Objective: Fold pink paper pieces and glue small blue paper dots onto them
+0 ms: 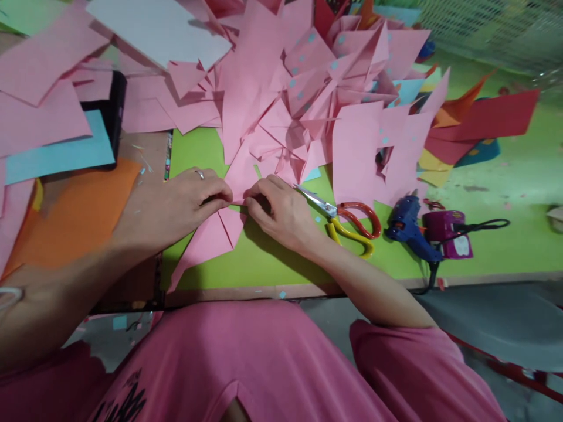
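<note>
Near the front of the green table, my left hand, with a ring on one finger, pinches the left side of a piece of pink paper. My right hand is closed on the other side of this paper, thumb against fingers. A narrow folded edge shows between the two hands. Just below them lies a creased pink paper piece; whether it belongs to the held sheet I cannot tell. Scissors with red and yellow handles rest right of my right hand, their blades pointing toward it.
Pink sheets and folded pieces are heaped behind my hands. A blue glue gun and a purple box with a cable lie at right. Orange paper lies under my left forearm. A grey stool stands at lower right.
</note>
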A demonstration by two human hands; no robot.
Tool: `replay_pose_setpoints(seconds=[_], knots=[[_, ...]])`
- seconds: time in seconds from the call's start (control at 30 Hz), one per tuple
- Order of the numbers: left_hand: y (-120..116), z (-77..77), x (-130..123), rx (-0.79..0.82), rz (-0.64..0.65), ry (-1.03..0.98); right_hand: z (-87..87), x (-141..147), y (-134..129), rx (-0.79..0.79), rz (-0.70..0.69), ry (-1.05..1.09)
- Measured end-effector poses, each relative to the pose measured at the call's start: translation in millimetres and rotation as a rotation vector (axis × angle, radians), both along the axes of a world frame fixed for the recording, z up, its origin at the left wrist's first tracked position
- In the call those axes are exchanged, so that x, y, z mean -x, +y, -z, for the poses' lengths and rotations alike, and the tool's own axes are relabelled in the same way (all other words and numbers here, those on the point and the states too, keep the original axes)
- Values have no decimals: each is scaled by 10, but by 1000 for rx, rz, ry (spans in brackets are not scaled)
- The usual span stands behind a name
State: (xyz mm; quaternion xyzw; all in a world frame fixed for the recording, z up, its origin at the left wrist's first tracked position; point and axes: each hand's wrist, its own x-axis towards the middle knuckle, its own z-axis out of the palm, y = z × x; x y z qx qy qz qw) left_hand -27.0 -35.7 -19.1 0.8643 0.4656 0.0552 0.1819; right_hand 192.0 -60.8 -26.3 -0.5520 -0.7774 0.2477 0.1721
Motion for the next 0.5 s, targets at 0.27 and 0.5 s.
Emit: replay_pose_setpoints(seconds=[0.27,0.5], knots=[[-4,-24,-27,-12,22,-32,5,36,-26,-3,44,-129],[16,7,5,-53,97,8,-7,47,0,5,29,-182]])
